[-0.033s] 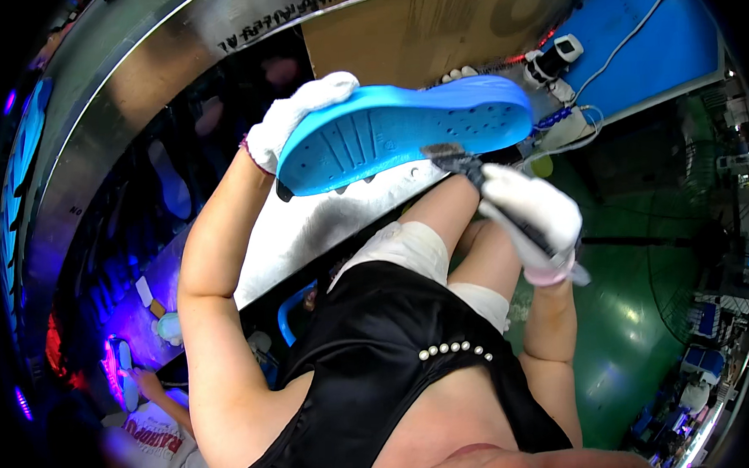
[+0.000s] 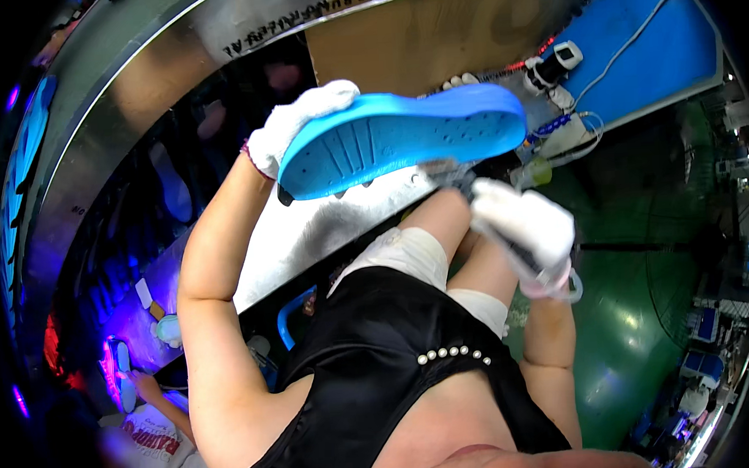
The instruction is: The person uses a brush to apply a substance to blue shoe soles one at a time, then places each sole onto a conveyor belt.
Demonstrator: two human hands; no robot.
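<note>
Sole [image 2: 403, 135] betw. hands, above bench [image 2: 307, 233] (tool [image 2: 474, 186] at right).

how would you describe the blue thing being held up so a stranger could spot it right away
Above the person's lap, in front of the shiny metal bench, the gloved left hand holds up a bright blue shoe sole. It is long, oval and dotted with small holes, unlike anything near it.
</note>
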